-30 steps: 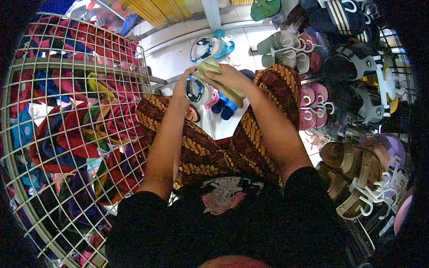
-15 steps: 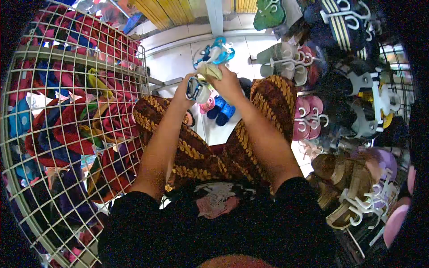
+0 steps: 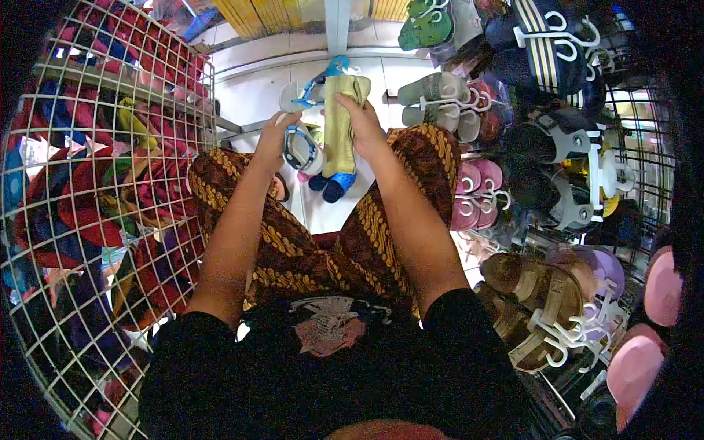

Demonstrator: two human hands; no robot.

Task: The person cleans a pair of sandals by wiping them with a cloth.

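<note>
My left hand [image 3: 271,141] is closed on a sandal [image 3: 306,159] with a pale sole and a blue-and-white strap. In my right hand [image 3: 364,126] a yellowish cloth [image 3: 339,143] is gripped near its upper right edge, and it hangs down in a long strip just right of the sandal. Beneath the cloth, dark blue clogs [image 3: 336,191] on the floor are partly covered. Beyond my hands lies a pair of light blue sandals [image 3: 336,64], partly hidden by the cloth.
A wire grid rack [image 3: 110,176] with colourful goods behind it stands at my left. Along my right hang grey slippers [image 3: 433,89], pink sandals [image 3: 480,176] and brown sandals [image 3: 532,282] on white hangers. My patterned trouser legs [image 3: 396,183] frame the tiled floor [image 3: 257,95].
The cloth, bunched up before, now hangs open and long from my right hand. My hands are a little farther apart, and the whole view has shifted slightly.
</note>
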